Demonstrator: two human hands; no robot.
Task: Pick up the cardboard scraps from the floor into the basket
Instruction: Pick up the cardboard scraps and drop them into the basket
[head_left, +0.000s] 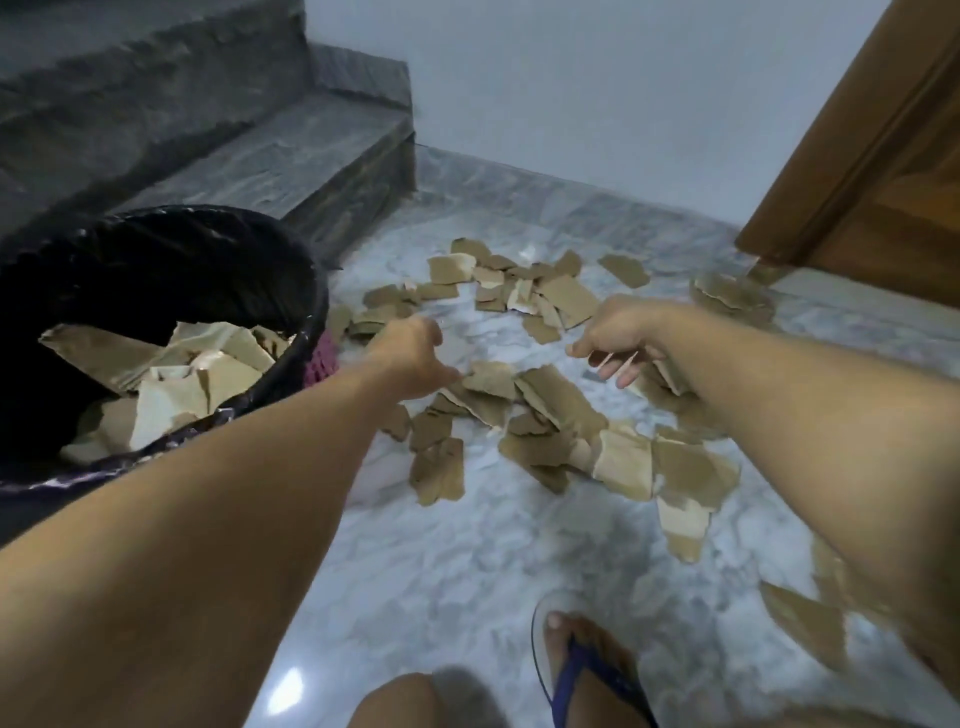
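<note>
Both arms reaching out over scraps (540, 405) lying scattered on marble floor (467, 571). Left hand (410, 358) touching a scrap edge, fingers hidden, grip cannot be told. Right hand (618, 343) hanging above pile, fingers loosely spread, holding nothing. Basket (311, 291) standing at left beside stairs (291, 156), already holding scraps.

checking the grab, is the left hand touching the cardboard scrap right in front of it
Touching. In the head view the left hand has its fingertips on the edge of the cardboard scrap, with no floor showing between them.
</note>
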